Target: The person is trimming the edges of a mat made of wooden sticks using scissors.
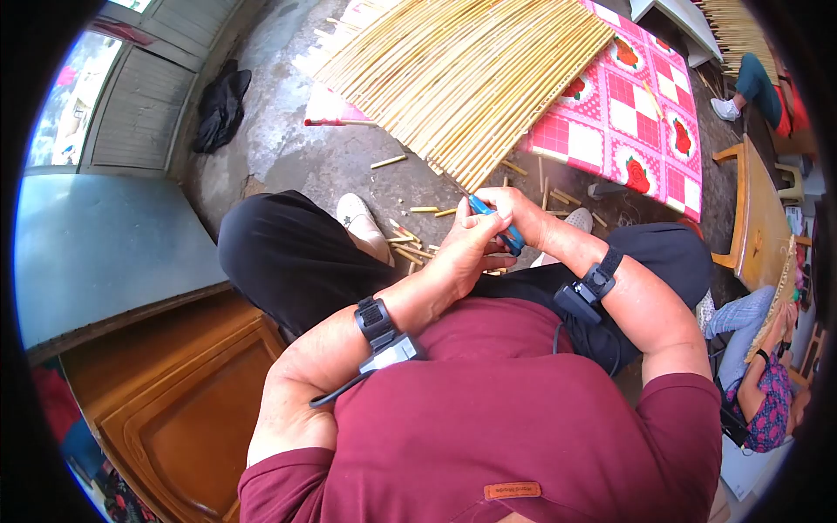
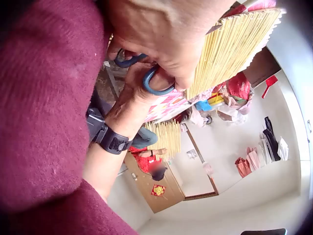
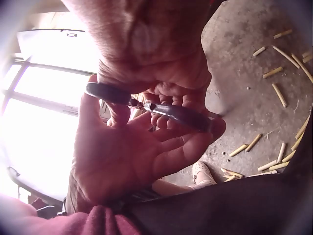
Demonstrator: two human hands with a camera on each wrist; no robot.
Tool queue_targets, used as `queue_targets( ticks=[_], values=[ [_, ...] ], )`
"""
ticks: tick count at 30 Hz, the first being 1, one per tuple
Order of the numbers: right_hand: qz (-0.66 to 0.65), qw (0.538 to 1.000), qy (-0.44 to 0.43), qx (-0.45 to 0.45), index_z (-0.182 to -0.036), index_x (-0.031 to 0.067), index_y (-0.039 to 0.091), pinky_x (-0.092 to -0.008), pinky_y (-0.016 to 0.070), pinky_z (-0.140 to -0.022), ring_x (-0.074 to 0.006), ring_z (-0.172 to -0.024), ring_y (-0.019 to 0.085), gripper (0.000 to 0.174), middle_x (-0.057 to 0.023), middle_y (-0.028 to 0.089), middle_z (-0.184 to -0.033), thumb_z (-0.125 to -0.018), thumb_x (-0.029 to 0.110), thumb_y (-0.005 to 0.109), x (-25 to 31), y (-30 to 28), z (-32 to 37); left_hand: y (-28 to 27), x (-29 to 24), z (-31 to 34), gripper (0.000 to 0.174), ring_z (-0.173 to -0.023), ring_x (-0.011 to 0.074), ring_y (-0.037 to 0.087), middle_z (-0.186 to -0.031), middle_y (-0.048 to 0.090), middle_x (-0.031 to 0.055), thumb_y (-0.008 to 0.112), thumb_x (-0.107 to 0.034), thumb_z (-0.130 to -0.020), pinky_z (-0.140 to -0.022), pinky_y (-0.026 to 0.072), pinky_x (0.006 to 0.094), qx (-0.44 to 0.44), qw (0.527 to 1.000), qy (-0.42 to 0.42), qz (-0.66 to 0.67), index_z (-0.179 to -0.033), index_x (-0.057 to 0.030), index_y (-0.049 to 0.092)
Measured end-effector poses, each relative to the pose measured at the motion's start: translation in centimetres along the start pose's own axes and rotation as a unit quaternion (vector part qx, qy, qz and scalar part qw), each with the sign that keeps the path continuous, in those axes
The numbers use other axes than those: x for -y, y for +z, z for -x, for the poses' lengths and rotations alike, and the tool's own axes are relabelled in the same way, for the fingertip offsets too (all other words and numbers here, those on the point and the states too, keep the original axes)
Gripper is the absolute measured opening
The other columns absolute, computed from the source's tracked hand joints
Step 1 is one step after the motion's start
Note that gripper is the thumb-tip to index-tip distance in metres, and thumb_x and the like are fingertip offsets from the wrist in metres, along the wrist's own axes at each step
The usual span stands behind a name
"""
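A pair of scissors with blue handles (image 1: 497,225) is held between both hands in front of the lap. The right hand (image 1: 516,212) grips them from above, its fingers curled at the handle loops (image 2: 159,82). From below, the left hand (image 1: 471,248) cups the same handles, thumb and fingers around their outer ends, its palm (image 3: 122,152) showing in the right wrist view. The hands mostly hide the blades. Just beyond the hands lies the near corner of a mat of pale yellow sticks (image 1: 471,78) laid side by side, close to the scissors.
The mat lies on a table with a pink checked cloth (image 1: 610,139). Short cut stick pieces (image 3: 274,72) litter the concrete floor around the feet. A wooden cabinet (image 1: 183,410) stands at the left. Two other people (image 1: 767,375) sit at the right.
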State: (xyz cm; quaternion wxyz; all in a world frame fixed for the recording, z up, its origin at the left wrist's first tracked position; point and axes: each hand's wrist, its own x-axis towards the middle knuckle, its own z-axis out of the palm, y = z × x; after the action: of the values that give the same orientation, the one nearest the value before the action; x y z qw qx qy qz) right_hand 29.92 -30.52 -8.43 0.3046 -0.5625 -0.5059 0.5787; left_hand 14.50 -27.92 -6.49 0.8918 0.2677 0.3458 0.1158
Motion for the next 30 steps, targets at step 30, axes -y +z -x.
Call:
queue_targets(
  ticks=[30],
  values=[
    [-0.149, 0.973, 0.135, 0.113, -0.110, 0.0090, 0.063, -0.0255, 0.0476, -0.054, -0.0105, -0.062, 0.055, 0.042, -0.0027, 0.059, -0.083, -0.090, 0.046, 0.061, 2.3, -1.7, 0.6, -1.7, -0.8, 1.4, 0.075, -0.122, 0.0265, 0.045, -0.133, 0.045, 0.0041, 0.070, -0.057, -0.083, -0.096, 0.0431, 0.0603, 0.109, 0.992, -0.050, 0.029, -0.140, -0.0275, 0.031]
  ],
)
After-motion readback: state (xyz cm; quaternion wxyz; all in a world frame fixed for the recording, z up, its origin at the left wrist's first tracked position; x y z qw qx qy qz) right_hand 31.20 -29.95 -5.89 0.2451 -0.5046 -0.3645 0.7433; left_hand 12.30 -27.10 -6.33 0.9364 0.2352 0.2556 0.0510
